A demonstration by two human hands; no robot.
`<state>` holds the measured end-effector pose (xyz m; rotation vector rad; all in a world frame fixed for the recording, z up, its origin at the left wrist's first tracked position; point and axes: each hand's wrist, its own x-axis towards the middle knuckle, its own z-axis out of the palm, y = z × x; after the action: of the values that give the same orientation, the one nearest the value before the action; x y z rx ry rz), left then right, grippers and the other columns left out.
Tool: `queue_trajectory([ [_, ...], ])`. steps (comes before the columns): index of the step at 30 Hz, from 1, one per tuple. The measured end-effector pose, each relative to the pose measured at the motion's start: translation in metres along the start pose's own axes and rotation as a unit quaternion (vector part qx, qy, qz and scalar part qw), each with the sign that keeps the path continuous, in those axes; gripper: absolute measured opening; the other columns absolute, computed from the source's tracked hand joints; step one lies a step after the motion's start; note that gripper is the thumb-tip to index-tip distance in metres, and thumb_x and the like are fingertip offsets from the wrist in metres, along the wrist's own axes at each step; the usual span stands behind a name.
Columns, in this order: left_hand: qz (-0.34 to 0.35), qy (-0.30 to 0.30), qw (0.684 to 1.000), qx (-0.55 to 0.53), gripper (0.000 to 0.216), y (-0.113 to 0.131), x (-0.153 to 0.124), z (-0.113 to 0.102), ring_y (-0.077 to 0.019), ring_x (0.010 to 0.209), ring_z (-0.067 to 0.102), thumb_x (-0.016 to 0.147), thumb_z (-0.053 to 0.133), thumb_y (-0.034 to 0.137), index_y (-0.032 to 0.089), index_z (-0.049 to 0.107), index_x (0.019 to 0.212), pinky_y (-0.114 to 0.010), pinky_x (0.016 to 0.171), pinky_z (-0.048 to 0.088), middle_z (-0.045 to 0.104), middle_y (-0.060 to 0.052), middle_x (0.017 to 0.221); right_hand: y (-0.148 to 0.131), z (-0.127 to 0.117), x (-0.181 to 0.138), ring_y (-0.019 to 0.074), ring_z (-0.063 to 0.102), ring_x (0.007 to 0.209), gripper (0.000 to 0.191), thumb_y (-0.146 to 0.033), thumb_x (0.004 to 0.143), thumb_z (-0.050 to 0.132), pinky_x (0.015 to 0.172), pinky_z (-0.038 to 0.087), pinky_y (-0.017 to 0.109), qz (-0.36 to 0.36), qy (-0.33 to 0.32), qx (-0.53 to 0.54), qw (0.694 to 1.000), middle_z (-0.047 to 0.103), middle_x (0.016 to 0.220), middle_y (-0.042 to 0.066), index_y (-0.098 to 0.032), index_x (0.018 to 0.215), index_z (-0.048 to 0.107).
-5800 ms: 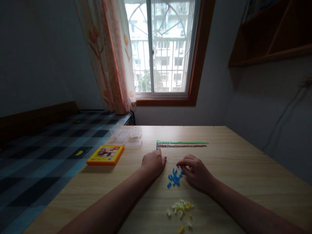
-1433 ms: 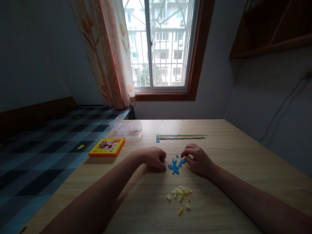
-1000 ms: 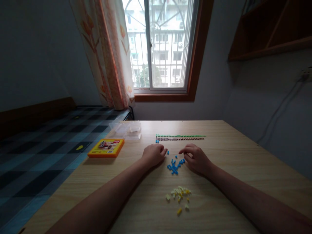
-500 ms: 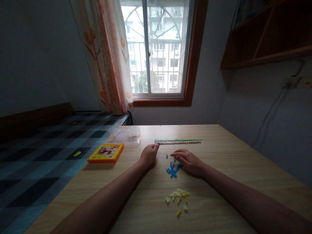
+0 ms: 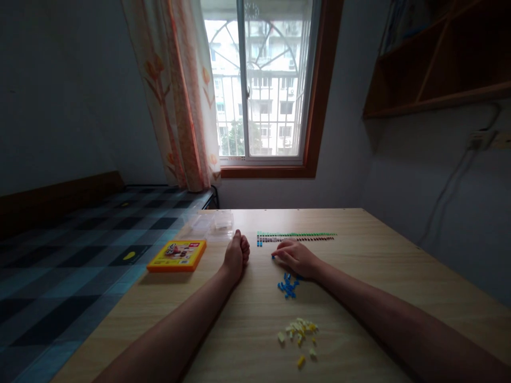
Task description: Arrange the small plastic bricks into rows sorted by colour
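My right hand reaches over the table with thumb and forefinger closed on a small blue building brick. Just below it lies a loose heap of blue building bricks. My left hand rests on its side in a loose fist, with nothing visible in it. Beyond the hands run a row of small green bricks and a row of dark brown and reddish bricks. At the left end, two blue bricks start a third row.
Nearer to me is a heap of pale and bright yellow bricks. A yellow-orange box lies left of my left hand, in front of a clear plastic case. A bed adjoins the wooden table on the left.
My left hand has drawn back left from the rows and curled; two blue bricks now show there. My right hand has moved slightly left onto a blue brick. The view has shifted slightly.
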<state>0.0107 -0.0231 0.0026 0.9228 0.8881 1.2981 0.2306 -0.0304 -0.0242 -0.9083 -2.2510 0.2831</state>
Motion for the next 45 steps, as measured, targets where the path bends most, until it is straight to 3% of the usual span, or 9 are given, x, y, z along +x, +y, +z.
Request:
queue_trajectory([
  [9, -0.019, -0.013, 1.000, -0.022, 0.050, -0.001, 0.001, -0.002, -0.0057, 0.035, 0.017, 0.090, 0.039, 0.055, 0.020, 0.029, 0.056, -0.019, 0.035, 0.008, 0.025, 0.007, 0.044, 0.029, 0.018, 0.038, 0.0193, 0.053, 0.088, 0.051, -0.046, 0.101, 0.031, 0.083, 0.039, 0.035, 0.021, 0.039, -0.063, 0.997, 0.066, 0.092, 0.007, -0.030, 0.095, 0.078],
  [14, -0.033, -0.020, 0.999, -0.014, 0.051, -0.001, 0.001, -0.002, -0.0060, 0.035, 0.017, 0.088, 0.041, 0.060, 0.021, 0.030, 0.057, -0.019, 0.034, 0.007, 0.025, 0.008, 0.043, 0.028, 0.016, 0.035, 0.0197, 0.051, 0.090, 0.051, -0.045, 0.101, 0.028, 0.085, 0.038, 0.036, 0.016, 0.048, -0.085, 0.995, 0.065, 0.096, 0.007, -0.030, 0.100, 0.077],
  [24, -0.023, -0.025, 0.999, -0.007, 0.051, -0.002, -0.001, -0.002, -0.0054, 0.035, 0.017, 0.086, 0.043, 0.061, 0.020, 0.030, 0.058, -0.018, 0.035, 0.007, 0.025, 0.008, 0.044, 0.025, 0.016, 0.035, 0.0197, 0.050, 0.090, 0.054, -0.048, 0.102, 0.026, 0.086, 0.035, 0.036, 0.028, 0.007, -0.111, 0.993, 0.062, 0.095, 0.007, -0.029, 0.101, 0.077],
  [34, -0.022, -0.024, 0.999, 0.009, 0.051, -0.002, -0.001, -0.001, -0.0054, 0.034, 0.018, 0.086, 0.043, 0.061, 0.021, 0.030, 0.057, -0.019, 0.035, 0.008, 0.026, 0.008, 0.043, 0.022, 0.017, 0.036, 0.0196, 0.049, 0.088, 0.044, -0.042, 0.101, 0.035, 0.083, 0.036, 0.035, 0.035, 0.011, -0.124, 0.992, 0.063, 0.094, 0.007, -0.028, 0.102, 0.076],
  [45, -0.020, -0.032, 0.999, 0.012, 0.051, -0.002, 0.000, -0.001, -0.0054, 0.034, 0.018, 0.086, 0.043, 0.061, 0.021, 0.031, 0.056, -0.019, 0.035, 0.008, 0.026, 0.008, 0.043, 0.021, 0.017, 0.036, 0.0199, 0.050, 0.089, 0.047, -0.046, 0.101, 0.032, 0.084, 0.036, 0.035, 0.036, 0.022, -0.118, 0.992, 0.063, 0.096, 0.008, -0.029, 0.105, 0.076],
])
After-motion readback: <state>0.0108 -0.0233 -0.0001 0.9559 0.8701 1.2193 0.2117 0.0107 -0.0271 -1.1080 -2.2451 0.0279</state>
